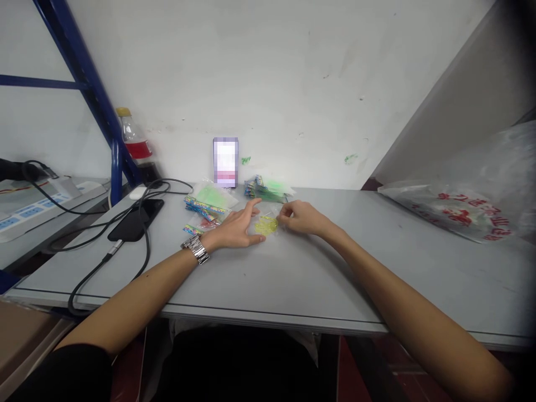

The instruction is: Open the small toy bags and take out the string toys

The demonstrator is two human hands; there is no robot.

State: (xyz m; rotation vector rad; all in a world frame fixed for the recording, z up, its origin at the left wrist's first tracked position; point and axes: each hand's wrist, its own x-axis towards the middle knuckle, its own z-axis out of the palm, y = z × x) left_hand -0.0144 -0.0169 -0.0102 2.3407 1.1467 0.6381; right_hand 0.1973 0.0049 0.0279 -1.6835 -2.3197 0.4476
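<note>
Between my hands, a small clear plastic bag [272, 212] lies on the table with a flat yellow piece [266, 225] showing through it. My right hand [304, 218] is closed in a pinch at the bag's right edge. Palm down on the left, my left hand [231, 229] is open, thumb and fingers spread around the bag's left side. Beside that hand lies a pile of clear packets [211, 195] with colourful printed header strips and green contents. Another stack of such packets [270, 190] sits behind the bag, near the wall.
A lit phone [225, 162] leans on the wall. To the left are a black phone [136, 220], tangled cables [146, 240], a cola bottle [138, 145] and a power strip [36, 209]. A white plastic bag [464, 195] with red print occupies the right side.
</note>
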